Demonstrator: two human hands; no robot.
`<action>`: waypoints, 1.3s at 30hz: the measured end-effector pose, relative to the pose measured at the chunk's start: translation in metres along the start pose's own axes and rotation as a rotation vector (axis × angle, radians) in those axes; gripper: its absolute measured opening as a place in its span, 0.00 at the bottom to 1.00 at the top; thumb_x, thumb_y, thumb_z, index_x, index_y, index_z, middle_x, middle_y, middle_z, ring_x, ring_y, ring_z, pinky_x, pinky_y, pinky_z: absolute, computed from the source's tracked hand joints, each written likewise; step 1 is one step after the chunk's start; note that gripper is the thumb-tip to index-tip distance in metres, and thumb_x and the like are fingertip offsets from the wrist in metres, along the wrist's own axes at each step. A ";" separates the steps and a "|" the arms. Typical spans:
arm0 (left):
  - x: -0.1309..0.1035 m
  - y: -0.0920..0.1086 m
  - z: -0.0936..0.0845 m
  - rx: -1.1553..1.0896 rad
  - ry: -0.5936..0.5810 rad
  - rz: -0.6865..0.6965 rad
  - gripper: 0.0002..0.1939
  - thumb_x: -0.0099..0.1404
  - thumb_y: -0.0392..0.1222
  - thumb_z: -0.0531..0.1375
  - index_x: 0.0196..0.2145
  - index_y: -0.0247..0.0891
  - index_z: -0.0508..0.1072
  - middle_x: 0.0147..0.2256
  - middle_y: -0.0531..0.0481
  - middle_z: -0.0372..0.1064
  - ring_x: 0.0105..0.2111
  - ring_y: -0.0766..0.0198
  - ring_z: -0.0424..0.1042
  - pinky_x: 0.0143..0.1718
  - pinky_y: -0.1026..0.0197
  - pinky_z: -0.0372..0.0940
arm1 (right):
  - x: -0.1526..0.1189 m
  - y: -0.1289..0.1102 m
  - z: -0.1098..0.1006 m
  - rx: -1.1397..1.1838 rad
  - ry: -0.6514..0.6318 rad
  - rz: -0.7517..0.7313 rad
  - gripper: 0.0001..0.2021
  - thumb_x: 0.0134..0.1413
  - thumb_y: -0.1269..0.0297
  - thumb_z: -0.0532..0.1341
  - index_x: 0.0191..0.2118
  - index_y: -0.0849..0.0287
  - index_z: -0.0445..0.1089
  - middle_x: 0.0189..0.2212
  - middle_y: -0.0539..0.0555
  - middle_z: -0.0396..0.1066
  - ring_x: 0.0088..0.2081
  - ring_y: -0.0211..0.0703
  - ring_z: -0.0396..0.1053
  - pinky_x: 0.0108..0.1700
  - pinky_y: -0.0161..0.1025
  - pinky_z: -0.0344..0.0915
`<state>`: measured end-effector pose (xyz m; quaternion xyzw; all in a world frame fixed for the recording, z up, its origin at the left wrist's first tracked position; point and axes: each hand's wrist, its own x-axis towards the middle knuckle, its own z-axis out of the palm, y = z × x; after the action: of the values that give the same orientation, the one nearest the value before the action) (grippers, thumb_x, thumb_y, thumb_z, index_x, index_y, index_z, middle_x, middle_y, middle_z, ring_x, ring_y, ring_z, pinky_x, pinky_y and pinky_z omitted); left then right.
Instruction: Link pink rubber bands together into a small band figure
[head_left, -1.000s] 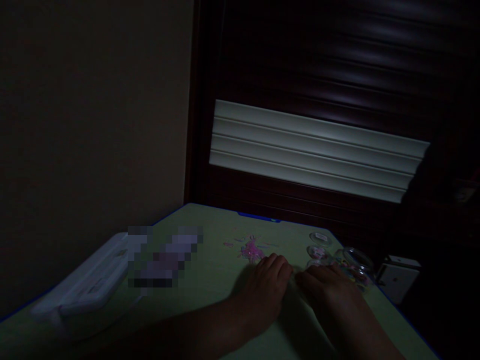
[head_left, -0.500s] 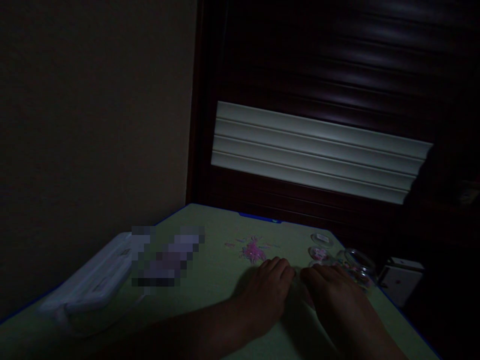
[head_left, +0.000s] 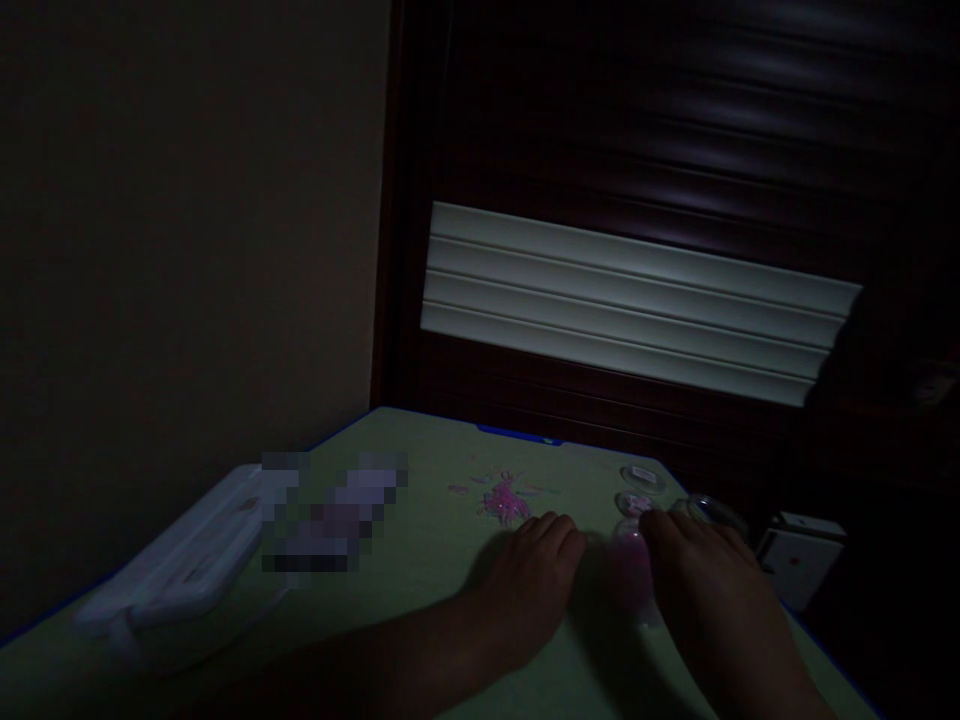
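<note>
My left hand (head_left: 534,575) rests low over the table, its fingers curled down and pressed together; what they hold, if anything, is hidden. A pile of small pink pieces (head_left: 506,502) lies just beyond its fingertips, with some thin strands scattered about. To the right, my right hand (head_left: 709,590) has its fingers curled, and their tips are hidden. Close beside those fingers stands a clear container with pink contents (head_left: 632,572). Another clear, round-mouthed jar (head_left: 712,510) is partly covered by my right hand. Dim light blurs the details.
A clear lid with a label (head_left: 643,478) and a small round container (head_left: 635,503) sit near the far right edge of the green table (head_left: 420,470). On the left are a white case (head_left: 176,550), a pixelated purple item (head_left: 337,520) and a cable. A white box (head_left: 802,560) stands past the right edge.
My right hand has moved right, away from my left hand, uncovering the container with pink contents and covering more of the round-mouthed jar. My left hand has hardly moved.
</note>
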<state>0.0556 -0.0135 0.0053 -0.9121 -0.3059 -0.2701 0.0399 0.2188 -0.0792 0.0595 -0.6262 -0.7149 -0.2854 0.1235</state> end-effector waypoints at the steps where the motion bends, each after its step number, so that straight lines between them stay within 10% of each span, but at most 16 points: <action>1: 0.000 0.000 0.000 0.001 0.003 0.003 0.09 0.63 0.28 0.47 0.36 0.36 0.63 0.37 0.49 0.61 0.38 0.60 0.61 0.41 0.57 0.61 | -0.001 0.002 -0.001 -0.015 -0.011 0.032 0.13 0.48 0.80 0.53 0.38 0.59 0.68 0.34 0.56 0.72 0.35 0.49 0.68 0.38 0.43 0.56; 21: 0.000 -0.001 0.002 0.008 0.010 0.008 0.07 0.64 0.29 0.49 0.37 0.36 0.63 0.37 0.49 0.61 0.37 0.61 0.61 0.40 0.58 0.61 | 0.000 0.000 -0.002 -0.041 -0.158 0.087 0.18 0.49 0.81 0.51 0.44 0.63 0.69 0.40 0.61 0.72 0.39 0.51 0.69 0.42 0.47 0.60; 39: 0.000 -0.003 0.000 0.001 -0.010 -0.009 0.08 0.63 0.28 0.48 0.37 0.36 0.63 0.37 0.50 0.61 0.37 0.61 0.61 0.41 0.58 0.61 | 0.003 -0.001 0.003 0.033 -0.037 -0.047 0.13 0.51 0.78 0.52 0.35 0.57 0.71 0.34 0.55 0.73 0.33 0.46 0.70 0.35 0.40 0.59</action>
<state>0.0543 -0.0114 0.0047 -0.9120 -0.3104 -0.2656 0.0376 0.2174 -0.0750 0.0585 -0.6123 -0.7362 -0.2647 0.1140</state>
